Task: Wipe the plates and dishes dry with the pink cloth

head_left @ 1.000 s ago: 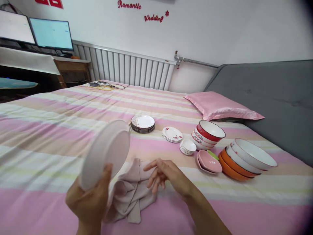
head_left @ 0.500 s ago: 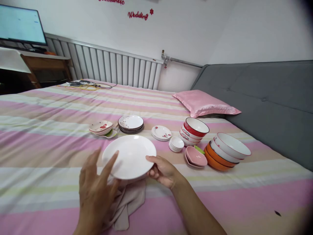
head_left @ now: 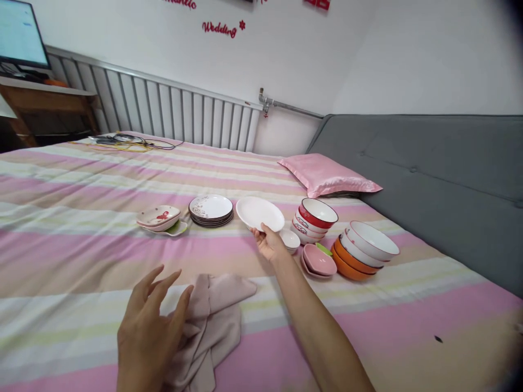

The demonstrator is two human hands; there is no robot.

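My right hand [head_left: 268,242] grips the near edge of a plain white plate [head_left: 260,212], thumb on top. The plate is held over the spot of the small flower-patterned plates, which it hides. My left hand [head_left: 153,318] is open, fingers spread, beside a crumpled pinkish-beige cloth [head_left: 223,316] on the bed; whether it touches the cloth I cannot tell. Left of the white plate stands a stack of dark-rimmed plates [head_left: 211,209]. Close to my right hand, on its right, are small white dishes [head_left: 290,239], partly covered by the hand and plate.
On the striped bedspread [head_left: 81,245] stand pink-and-white dishes [head_left: 159,216], red-and-white bowls [head_left: 316,218], pink dishes [head_left: 321,261] and a stack of white and orange bowls [head_left: 359,256]. Farther back lie a pink pillow [head_left: 327,174] and cables [head_left: 126,142].
My right hand has carried the white plate forward and right, from above the cloth to over the flower-patterned plates. My left hand has come away from the plate. The view has shifted slightly right.
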